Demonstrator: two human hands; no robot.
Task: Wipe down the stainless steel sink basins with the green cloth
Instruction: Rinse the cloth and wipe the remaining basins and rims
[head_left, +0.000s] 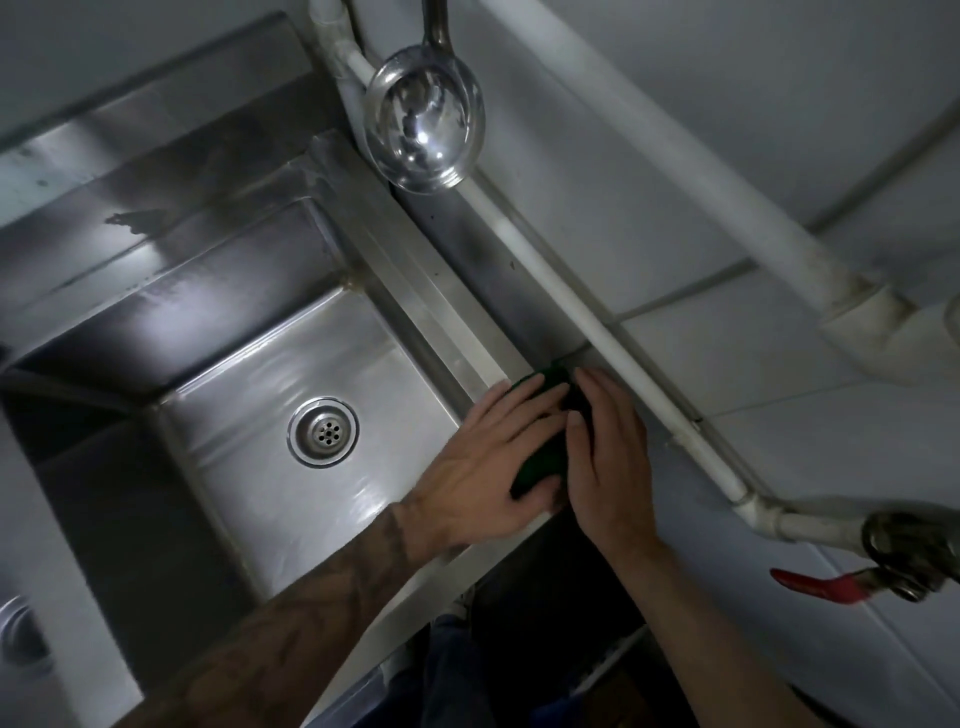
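Observation:
A green cloth (545, 457) lies on the right rim (457, 322) of the stainless steel sink basin (291, 343), mostly hidden under both hands. My left hand (493, 467) lies flat over the cloth with its fingers straight, pressing it onto the rim. My right hand (608, 457) presses the cloth's right side, fingers straight and close together. The round drain (323, 432) sits in the basin floor, left of my hands.
A steel ladle (426, 119) hangs above the sink's back right corner. White pipes (587, 317) run along the tiled wall to a valve with a red handle (821, 584). A second basin's drain (21, 634) shows at the lower left.

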